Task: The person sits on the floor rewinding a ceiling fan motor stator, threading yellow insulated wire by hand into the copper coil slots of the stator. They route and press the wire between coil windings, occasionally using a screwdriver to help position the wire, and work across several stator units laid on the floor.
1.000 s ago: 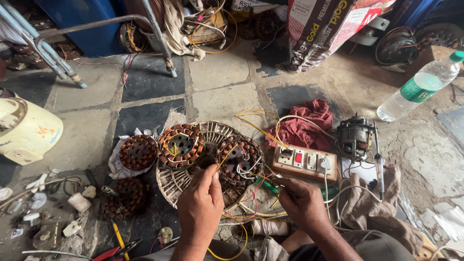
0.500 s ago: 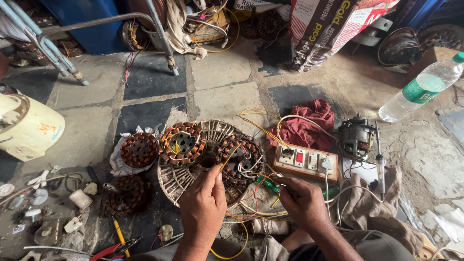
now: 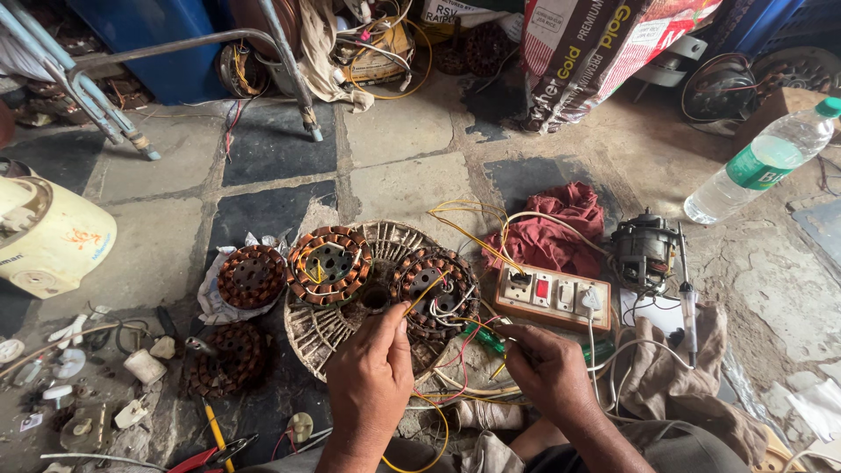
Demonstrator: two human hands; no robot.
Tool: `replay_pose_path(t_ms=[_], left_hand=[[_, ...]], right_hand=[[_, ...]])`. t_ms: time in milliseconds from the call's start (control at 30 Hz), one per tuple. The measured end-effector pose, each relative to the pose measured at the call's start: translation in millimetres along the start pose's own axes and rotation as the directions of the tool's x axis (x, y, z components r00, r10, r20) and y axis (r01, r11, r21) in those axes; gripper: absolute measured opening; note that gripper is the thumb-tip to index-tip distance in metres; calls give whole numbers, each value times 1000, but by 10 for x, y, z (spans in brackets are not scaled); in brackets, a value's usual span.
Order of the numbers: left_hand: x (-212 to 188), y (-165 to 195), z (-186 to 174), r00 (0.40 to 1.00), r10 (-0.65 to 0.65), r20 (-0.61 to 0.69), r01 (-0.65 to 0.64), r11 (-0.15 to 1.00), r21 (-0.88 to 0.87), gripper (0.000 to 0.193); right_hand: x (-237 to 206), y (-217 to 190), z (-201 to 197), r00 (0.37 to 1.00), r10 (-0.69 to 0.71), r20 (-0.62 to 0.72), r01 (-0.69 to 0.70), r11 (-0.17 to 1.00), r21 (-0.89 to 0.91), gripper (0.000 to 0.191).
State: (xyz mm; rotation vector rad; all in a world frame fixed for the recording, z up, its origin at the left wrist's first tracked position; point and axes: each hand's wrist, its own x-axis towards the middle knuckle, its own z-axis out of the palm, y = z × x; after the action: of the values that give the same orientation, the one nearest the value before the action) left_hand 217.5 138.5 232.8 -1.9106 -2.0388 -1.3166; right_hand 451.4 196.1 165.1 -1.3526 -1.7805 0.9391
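Just beyond the fingertips of the left hand point(image 3: 372, 372) sits a copper motor winding point(image 3: 435, 292), resting on a round slotted fan guard point(image 3: 326, 331) that lies flat on the stone floor point(image 3: 403, 188). That hand is closed in a pinch on a thin yellow wire point(image 3: 420, 296) running up to the winding, probably to keep the lead taut and clear of the tangle. Across from it, the right hand point(image 3: 547, 377) is curled shut around a green-handled tool point(image 3: 480, 340) whose tip points toward the same winding; I cannot tell what kind of tool it is. A second winding point(image 3: 329, 265) shares the guard, farther out from the left hand, so the guard works as a shallow tray for both. Outward from the right hand a switch board with sockets point(image 3: 552, 298) lies near, with a plug in one socket, and a red cloth point(image 3: 554, 229) is bunched behind it. Beside the board stands a small motor point(image 3: 645, 250). Well off to the left hand's outer side a third winding point(image 3: 252, 276) sits on crumpled white plastic point(image 3: 215, 302).
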Motion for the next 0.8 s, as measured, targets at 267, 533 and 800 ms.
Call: replay_pose_path(t_ms=[267, 533, 800], left_hand=[[-96, -36, -32, 999, 34, 4, -33, 993, -114, 20], [-253, -84, -5, 999, -40, 20, 42, 997, -67, 21], [-327, -141, -30, 995, -87, 42, 90, 993, -79, 20]], right_hand=[[2, 3, 0, 1000, 6, 8, -6, 1000, -4, 31], [5, 10, 11, 1000, 27, 7, -27, 1000, 5, 31], [5, 4, 11, 1000, -22, -11, 22, 999, -26, 31]])
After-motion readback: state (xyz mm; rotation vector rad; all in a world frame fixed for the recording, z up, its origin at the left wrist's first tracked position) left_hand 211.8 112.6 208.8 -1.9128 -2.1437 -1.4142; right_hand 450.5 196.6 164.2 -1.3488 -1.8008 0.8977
